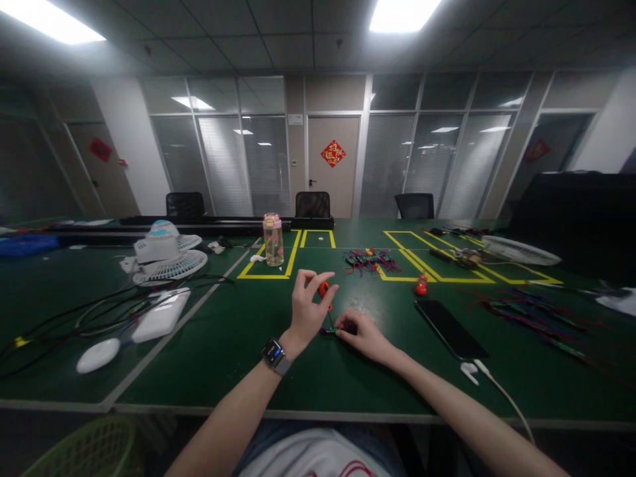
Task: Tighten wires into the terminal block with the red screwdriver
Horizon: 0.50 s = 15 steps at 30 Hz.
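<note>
Lying far left on the green table (238,344), a white round desk fan (166,255) faces up, with a pink clear plastic bottle (273,240) standing to its right. Near the middle, the left hand (305,311) pinches a small orange-red round piece (323,289) just above the tabletop. Just beside it, the right hand (365,336) has its fingertips closed on a small dark part (332,329) resting on the table. A black flat phone (450,328) lies further right.

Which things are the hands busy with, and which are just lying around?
In use: left hand holding a small orange tool; right hand holding a small dark part on the green table.
Just lying about: pink bottle, white fan, black phone, white mouse, bundle of coloured wires.
</note>
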{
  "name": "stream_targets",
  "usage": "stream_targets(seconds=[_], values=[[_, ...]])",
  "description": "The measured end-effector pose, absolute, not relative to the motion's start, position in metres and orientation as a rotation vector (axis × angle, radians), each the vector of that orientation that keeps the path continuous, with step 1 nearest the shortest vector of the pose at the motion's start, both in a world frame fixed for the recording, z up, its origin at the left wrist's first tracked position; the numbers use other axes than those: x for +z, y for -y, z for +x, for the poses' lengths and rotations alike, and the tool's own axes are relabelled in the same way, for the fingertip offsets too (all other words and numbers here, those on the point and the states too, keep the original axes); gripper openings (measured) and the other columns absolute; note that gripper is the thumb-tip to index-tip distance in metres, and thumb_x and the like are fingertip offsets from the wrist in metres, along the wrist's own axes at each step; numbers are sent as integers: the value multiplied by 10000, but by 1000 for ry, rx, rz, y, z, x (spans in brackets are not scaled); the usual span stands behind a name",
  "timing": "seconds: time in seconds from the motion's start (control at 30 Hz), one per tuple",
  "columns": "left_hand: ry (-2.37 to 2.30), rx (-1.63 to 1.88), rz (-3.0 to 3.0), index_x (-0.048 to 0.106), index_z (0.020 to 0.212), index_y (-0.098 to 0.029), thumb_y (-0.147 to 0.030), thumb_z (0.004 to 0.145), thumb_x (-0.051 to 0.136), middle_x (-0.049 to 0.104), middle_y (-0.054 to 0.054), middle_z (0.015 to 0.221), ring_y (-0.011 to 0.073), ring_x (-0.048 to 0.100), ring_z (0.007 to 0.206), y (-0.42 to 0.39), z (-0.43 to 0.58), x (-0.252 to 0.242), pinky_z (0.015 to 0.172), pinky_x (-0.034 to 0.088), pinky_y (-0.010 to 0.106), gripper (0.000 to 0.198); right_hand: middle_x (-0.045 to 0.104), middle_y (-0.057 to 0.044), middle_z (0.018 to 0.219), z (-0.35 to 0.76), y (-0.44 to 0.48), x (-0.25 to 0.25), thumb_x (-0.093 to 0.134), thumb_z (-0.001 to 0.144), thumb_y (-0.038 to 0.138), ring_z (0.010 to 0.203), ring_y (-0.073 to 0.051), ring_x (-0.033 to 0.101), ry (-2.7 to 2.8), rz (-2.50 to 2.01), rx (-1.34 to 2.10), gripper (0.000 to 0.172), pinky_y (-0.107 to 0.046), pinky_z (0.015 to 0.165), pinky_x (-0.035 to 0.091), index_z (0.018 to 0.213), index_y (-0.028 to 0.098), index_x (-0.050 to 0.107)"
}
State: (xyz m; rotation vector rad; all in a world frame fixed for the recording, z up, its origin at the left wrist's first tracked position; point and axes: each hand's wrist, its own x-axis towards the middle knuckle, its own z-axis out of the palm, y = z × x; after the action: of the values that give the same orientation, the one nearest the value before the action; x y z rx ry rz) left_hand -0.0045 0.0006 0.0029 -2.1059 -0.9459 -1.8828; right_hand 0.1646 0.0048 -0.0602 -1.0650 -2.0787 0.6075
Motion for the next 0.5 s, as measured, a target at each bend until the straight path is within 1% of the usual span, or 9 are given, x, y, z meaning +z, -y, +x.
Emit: stream_targets(seconds=[0.07,0.17,0.23,0.3,0.37,0.43,0.5], values=[[965,-1881,-2147,640,1149,-218,-278,932,540,489,35,952,153,535,887,0,-6,4,811,479,281,246,604,-16,757,165,-5,-60,624,740,61,694,-154,547,2080,-1066,609,112,-259,646,426,801,155,630],[975,-1901,-2267,553,1286,-214,-208,977,387,535,61,1049,163,555,967,2,-7,4,850,479,292,350,608,-18,764,165,-5,-60,624,746,76,704,-157,552,2083,-1060,605,99,-263,658,432,804,155,635],[959,-1923,-2306,525,1312,-213,-175,981,353,566,63,1062,160,566,979,2,-7,4,860,479,292,376,607,-16,763,165,-5,-60,624,749,86,704,-157,552,2087,-1055,600,91,-264,660,432,804,157,634],[946,-1939,-2290,533,1295,-212,-170,974,389,586,57,1039,157,572,967,2,-6,4,864,477,289,355,601,-11,752,165,-5,-60,625,747,87,696,-154,548,2088,-1056,594,89,-261,653,427,801,158,632],[951,-1943,-2245,561,1255,-208,-196,955,472,584,48,998,154,574,932,0,-4,4,848,479,282,313,596,-9,745,165,-5,-61,627,743,84,689,-152,544,2086,-1058,588,91,-258,646,422,797,157,631],[966,-1941,-2205,598,1202,-207,-246,922,562,556,35,946,150,566,876,-1,-4,4,812,483,273,285,595,-8,745,165,-5,-61,629,740,82,687,-150,543,2081,-1060,587,95,-255,642,420,798,157,630],[980,-1942,-2195,620,1177,-210,-288,897,608,525,26,920,146,553,841,-2,-4,4,787,486,269,291,596,-7,746,165,-5,-60,628,740,82,689,-150,545,2081,-1062,586,95,-254,642,421,797,159,630]])
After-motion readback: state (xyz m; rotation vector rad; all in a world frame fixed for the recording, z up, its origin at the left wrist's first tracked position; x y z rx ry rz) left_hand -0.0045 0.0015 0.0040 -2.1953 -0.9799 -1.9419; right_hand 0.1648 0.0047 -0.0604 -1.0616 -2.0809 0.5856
